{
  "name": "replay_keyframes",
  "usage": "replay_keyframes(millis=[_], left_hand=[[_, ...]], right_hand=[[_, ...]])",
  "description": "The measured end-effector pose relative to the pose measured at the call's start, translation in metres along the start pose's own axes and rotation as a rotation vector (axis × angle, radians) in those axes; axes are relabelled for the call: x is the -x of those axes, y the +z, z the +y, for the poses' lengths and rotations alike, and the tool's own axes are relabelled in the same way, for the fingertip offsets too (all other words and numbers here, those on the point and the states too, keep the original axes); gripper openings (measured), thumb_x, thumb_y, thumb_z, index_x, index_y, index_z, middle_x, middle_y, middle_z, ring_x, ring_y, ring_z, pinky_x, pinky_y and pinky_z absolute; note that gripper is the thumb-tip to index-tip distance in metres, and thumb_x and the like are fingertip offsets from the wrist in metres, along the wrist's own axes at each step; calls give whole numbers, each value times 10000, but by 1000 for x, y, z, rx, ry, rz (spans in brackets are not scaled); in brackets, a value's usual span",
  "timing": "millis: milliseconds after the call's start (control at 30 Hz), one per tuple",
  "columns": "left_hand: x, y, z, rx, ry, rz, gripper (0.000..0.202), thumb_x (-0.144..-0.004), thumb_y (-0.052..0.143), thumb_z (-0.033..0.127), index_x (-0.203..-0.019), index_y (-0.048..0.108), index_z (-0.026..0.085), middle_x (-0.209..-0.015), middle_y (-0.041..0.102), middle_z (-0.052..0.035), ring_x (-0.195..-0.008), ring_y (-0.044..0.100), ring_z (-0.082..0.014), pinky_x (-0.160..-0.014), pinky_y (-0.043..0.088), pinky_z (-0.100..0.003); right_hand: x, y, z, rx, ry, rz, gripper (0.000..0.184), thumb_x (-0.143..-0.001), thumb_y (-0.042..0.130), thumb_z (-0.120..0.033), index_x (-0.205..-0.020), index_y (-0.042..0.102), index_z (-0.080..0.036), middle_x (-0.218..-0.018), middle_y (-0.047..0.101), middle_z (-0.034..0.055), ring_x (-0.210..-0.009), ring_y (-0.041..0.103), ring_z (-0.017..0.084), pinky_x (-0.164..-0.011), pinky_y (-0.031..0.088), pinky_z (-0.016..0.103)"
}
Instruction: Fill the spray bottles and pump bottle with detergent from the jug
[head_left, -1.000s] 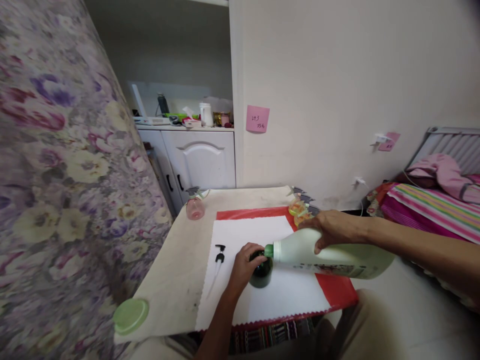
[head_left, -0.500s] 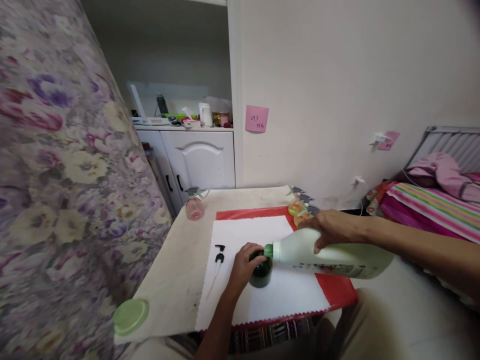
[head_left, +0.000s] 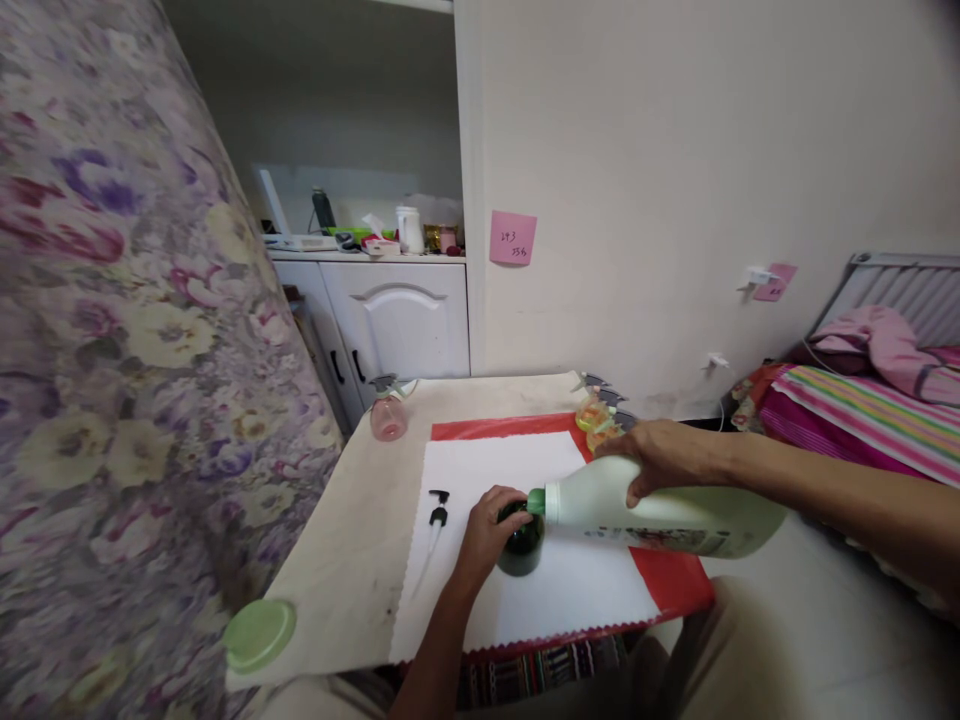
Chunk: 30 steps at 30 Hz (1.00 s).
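Observation:
My right hand (head_left: 656,460) grips a large pale green jug (head_left: 675,515), tipped on its side with its green spout (head_left: 535,501) at the mouth of a dark green bottle (head_left: 523,548). The fingers of my left hand (head_left: 495,530) are wrapped round the top of that bottle, which stands upright on a white sheet (head_left: 577,600). Whether liquid is flowing cannot be made out. Left of the bottle lies a black pump head (head_left: 439,514) with a clear tube. A round green lid (head_left: 260,634) rests at the table's near left corner.
A pink spray bottle (head_left: 389,417) stands at the table's far left corner. Yellow and orange spray bottles (head_left: 594,418) are at the far right. Floral curtain (head_left: 150,400) hangs along the left side. A bed (head_left: 862,410) is on the right, beyond the table.
Both hands, the jug and the bottle keep practically the same places. Only a very slight shift of the whole view shows.

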<state>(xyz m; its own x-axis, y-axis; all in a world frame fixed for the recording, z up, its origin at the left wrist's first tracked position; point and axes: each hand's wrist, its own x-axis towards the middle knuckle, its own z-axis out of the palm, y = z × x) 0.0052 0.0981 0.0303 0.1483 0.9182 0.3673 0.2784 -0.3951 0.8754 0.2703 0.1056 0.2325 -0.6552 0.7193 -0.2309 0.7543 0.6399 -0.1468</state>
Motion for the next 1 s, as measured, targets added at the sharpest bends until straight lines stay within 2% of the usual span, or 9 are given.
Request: replay_keyframes(millis=[1000], left_hand=[[0,-1,1,-7,0,-9,162,-732,677,214,-884,719,251,-941,666,-30,-950,613,-219,-885,442,-333]], right_hand=[[0,0,2,21,-11,-2,378,-668,750,-354,-1021,669,-242,-883,736,45,-807,670,258,-665,453,307]])
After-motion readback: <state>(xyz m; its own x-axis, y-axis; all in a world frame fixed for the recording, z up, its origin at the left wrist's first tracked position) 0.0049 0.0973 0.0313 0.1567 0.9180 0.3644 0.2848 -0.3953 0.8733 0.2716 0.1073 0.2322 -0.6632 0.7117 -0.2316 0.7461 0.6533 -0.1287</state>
